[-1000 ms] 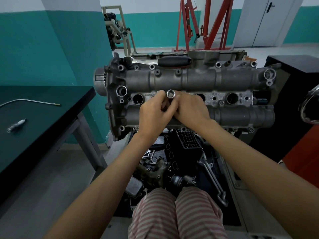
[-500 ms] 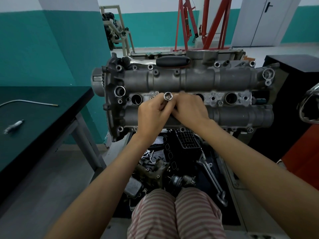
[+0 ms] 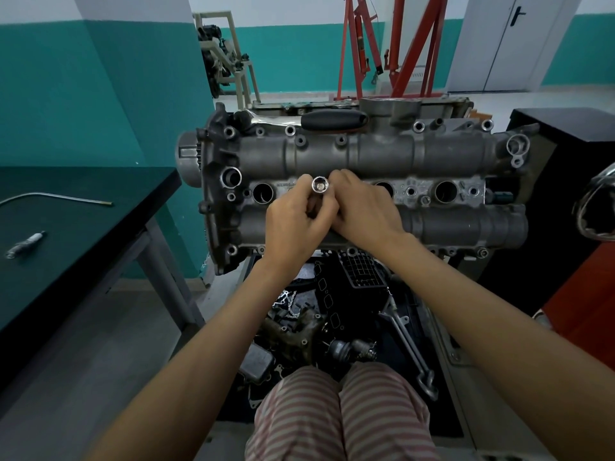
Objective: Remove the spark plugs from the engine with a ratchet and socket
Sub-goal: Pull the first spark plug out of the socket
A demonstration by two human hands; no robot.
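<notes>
A grey engine head (image 3: 366, 154) stands in front of me with a row of round plug wells. A chrome socket (image 3: 320, 186) sticks up out of the second well from the left, its open end facing me. My left hand (image 3: 293, 224) and my right hand (image 3: 362, 207) both wrap the socket's shaft just below its top. The open wells show at the left (image 3: 263, 193) and the right (image 3: 446, 191). A black-handled ratchet (image 3: 334, 120) lies on the top edge of the engine. One removed spark plug (image 3: 25, 243) lies on the dark table at the left.
The dark green table (image 3: 83, 227) also holds a bent metal rod (image 3: 56, 198). Loose engine parts and a wrench (image 3: 409, 344) lie in a tray below the engine, near my striped knees. A black cabinet (image 3: 572, 134) stands at the right, a red hoist (image 3: 392, 44) behind.
Both hands have stayed on the socket and shifted slightly lower on it. The socket's top sits a little lower against the engine than a second ago.
</notes>
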